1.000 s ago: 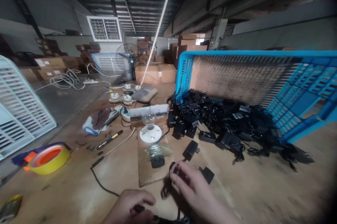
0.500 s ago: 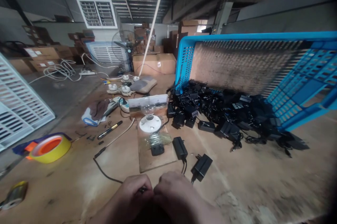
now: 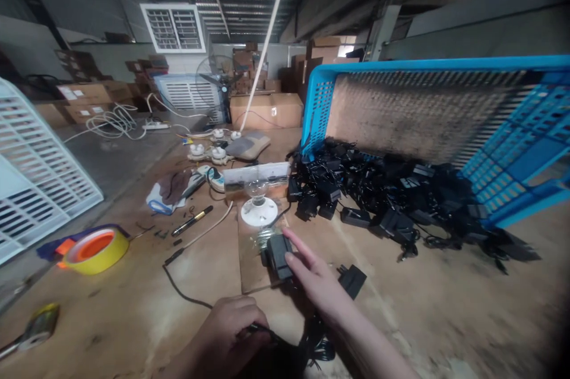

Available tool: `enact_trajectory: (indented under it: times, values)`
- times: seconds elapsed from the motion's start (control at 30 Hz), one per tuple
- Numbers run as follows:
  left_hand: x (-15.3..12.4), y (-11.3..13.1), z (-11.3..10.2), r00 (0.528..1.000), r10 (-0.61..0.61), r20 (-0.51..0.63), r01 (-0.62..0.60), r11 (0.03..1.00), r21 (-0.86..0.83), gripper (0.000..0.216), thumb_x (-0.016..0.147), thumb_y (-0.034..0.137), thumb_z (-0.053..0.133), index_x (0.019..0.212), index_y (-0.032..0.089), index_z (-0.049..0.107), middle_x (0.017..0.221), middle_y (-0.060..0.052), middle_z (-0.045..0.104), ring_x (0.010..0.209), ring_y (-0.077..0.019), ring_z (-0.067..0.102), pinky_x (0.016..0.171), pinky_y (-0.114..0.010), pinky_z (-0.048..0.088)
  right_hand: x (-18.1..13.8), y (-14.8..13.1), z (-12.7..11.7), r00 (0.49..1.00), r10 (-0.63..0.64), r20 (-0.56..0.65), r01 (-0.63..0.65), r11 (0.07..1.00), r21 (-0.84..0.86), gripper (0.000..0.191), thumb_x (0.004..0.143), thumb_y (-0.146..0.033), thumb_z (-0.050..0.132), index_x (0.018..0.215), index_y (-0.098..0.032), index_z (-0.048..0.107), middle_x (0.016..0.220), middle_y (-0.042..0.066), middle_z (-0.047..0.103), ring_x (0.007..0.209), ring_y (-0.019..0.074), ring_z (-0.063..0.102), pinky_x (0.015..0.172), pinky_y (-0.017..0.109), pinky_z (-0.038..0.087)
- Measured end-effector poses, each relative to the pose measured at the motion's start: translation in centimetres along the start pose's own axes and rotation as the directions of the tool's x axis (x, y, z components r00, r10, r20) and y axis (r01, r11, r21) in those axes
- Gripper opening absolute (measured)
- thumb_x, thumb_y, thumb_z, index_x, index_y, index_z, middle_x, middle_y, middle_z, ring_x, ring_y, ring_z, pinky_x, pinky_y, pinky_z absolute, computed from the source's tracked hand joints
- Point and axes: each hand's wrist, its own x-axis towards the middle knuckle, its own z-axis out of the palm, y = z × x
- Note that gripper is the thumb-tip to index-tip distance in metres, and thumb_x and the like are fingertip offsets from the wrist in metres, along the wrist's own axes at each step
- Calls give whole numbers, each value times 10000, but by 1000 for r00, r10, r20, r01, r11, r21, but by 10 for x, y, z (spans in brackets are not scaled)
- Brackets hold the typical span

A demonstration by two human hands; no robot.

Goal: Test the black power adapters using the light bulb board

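Where the adapter lies: black plastic power adapter (image 3: 278,255) on a wooden board (image 3: 249,266), fingertips of the open right hand (image 3: 318,284) touching it.
Left hand (image 3: 227,331): closed around a black cable (image 3: 262,327).
Surface and room: scuffed tan workbench (image 3: 133,313); warehouse, stacked cardboard boxes (image 3: 266,110) beyond.
Around: yellow tape roll (image 3: 95,251).
Container: tilted blue plastic crate (image 3: 445,64), heap of black adapters (image 3: 378,186) against it.

Adapter (image 3: 278,255) at 6 o'clock: matt black plastic. Cord (image 3: 184,294) at 7 o'clock: smooth black rubbery sheath. Crate (image 3: 445,63) at 2 o'clock: glossy blue plastic. Board (image 3: 249,266) at 6 o'clock: rough bare wood. Bulb (image 3: 257,189) at 12 o'clock: smooth clear glass. Tape roll (image 3: 111,259) at 8 o'clock: glossy yellow. Cartons (image 3: 266,111) at 12 o'clock: matt brown cardboard.
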Motion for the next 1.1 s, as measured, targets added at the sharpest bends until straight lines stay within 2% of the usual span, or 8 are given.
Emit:
enact_trajectory:
  times: [0.1, 0.2, 0.4, 0.57, 0.73, 0.87, 1.0, 1.1]
  values:
    - [-2, -2, 1, 1000, -19, 11, 19, 1000, 20, 147, 977, 309, 542, 909, 229, 646, 759, 2, 670, 673, -157, 613, 630, -247, 379, 4, 4, 5, 998, -54, -18, 54, 999, 4, 549, 930, -432, 568, 1455, -281, 512, 1079, 41, 746, 958, 220, 698, 901, 415, 558]
    - [-4, -2, 2, 997, -72, 33, 71, 997, 34, 107, 956, 309, 568, 903, 232, 619, 799, 7, 682, 713, -163, 627, 664, -246, 389, 4, 6, 4, 997, -65, -48, 67, 996, 53, 577, 947, -476, 543, 1486, -283, 471, 1173, 57, 719, 1075, 234, 671, 957, 415, 538]
    - [-8, -8, 5, 994, -96, 58, 93, 995, 43, 168, 985, 292, 511, 849, 221, 579, 758, 10, 661, 702, -159, 614, 660, -246, 375, 6, 11, 12, 1000, -5, -23, 7, 997, 76, 598, 948, -466, 534, 1506, -274, 439, 1002, 43, 750, 927, 228, 706, 865, 403, 579]
    - [-11, -9, 8, 993, -106, 53, 99, 988, 119, 225, 987, 301, 512, 785, 220, 569, 707, 27, 661, 636, -144, 607, 625, -241, 387, 13, 16, 21, 987, -135, -90, 137, 990, 17, 519, 934, -424, 573, 1429, -269, 547, 1362, 75, 641, 1232, 249, 611, 1055, 455, 483]
    - [-9, -3, 6, 993, -115, 24, 110, 980, 168, 253, 965, 287, 546, 723, 217, 564, 680, 37, 672, 591, -132, 614, 566, -227, 392, 11, 20, 20, 990, -133, -47, 135, 990, 35, 523, 962, -383, 519, 1470, -259, 498, 1439, 73, 581, 1302, 247, 567, 1058, 466, 485]
    - [-9, -6, 9, 998, -61, 17, 57, 984, 170, 251, 950, 271, 541, 705, 218, 550, 645, 51, 662, 534, -121, 591, 529, -223, 380, 11, 22, 18, 991, -121, -61, 124, 990, 65, 565, 938, -412, 551, 1474, -242, 495, 1501, 71, 512, 1413, 273, 438, 1029, 473, 507]
    - [-9, -12, 13, 999, -43, 16, 39, 981, 190, 257, 958, 271, 508, 710, 220, 555, 642, 47, 665, 547, -124, 608, 548, -218, 394, 13, 21, 23, 995, -83, -61, 89, 990, 106, 636, 914, -475, 574, 1476, -189, 493, 1528, 105, 472, 1321, 277, 540, 992, 423, 525]
    - [-11, -15, 14, 999, -32, 36, 23, 976, 217, 275, 958, 272, 505, 692, 212, 539, 628, 41, 658, 537, -120, 603, 548, -214, 390, 10, 19, 26, 993, -97, -65, 102, 992, 79, 652, 915, -481, 537, 1486, -172, 479, 1480, 118, 531, 1172, 257, 638, 946, 394, 535]
